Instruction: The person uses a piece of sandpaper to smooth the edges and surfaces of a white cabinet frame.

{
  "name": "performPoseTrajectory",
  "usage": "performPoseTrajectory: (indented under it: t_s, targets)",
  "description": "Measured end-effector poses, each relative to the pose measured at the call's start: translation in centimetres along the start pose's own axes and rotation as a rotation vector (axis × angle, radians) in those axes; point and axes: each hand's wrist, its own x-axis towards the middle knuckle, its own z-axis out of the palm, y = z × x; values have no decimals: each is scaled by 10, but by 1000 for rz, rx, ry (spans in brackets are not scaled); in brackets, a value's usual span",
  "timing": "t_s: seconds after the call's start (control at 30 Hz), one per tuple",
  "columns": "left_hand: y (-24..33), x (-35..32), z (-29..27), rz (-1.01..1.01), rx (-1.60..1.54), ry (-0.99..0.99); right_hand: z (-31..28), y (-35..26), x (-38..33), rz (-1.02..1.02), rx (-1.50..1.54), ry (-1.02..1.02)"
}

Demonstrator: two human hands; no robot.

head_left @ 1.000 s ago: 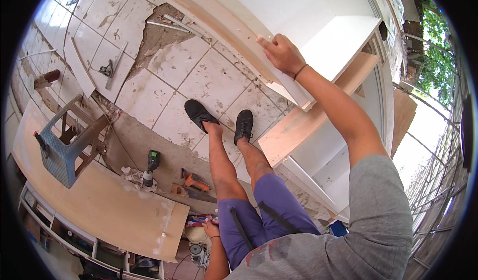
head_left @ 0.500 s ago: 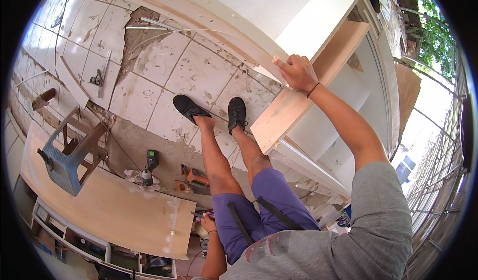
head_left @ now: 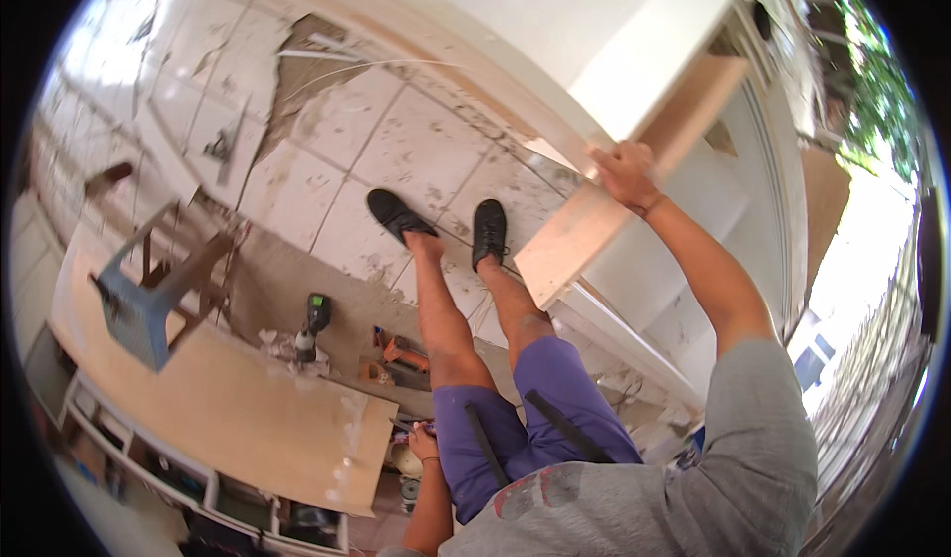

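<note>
— Fingers of the right hand [head_left: 624, 171] are curled over the edge of that plywood board [head_left: 604, 220], gripping it, arm stretched out.

— Where's the board sitting?

— Tilted, up against the white cabinet [head_left: 654, 52], its lower corner above the tiled floor [head_left: 396, 151], just beside the black shoes [head_left: 441, 222].

— And the left hand [head_left: 424, 443]?

— Down by the purple shorts [head_left: 515, 428], near the long wooden panel [head_left: 228, 408]. Can't tell whether its fingers are closed. A green drill [head_left: 313, 321] and an orange tool [head_left: 401, 354] lie on the floor; a blue stool [head_left: 139, 295] stands further off.
</note>
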Motion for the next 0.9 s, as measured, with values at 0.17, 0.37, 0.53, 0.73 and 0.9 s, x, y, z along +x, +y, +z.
performPoseTrajectory:
  t_s: [0.17, 0.37, 0.53, 0.73, 0.9]
  targets:
    - [9, 5, 12, 65, 174, 71, 17, 16, -24, 168, 66, 35]
    - [79, -18, 4, -57, -149, 130, 19, -8, -21, 321, 174, -79]
    - [138, 0, 17, 11, -338, 16, 23, 1, -26, 298, 259, 36]
    - [205, -33, 63, -28, -535, -185, -5, -38, -61, 377, 304, -85]
    - [229, -63, 101, -45, -452, -450, -9, -131, -99, 672, 817, 34]
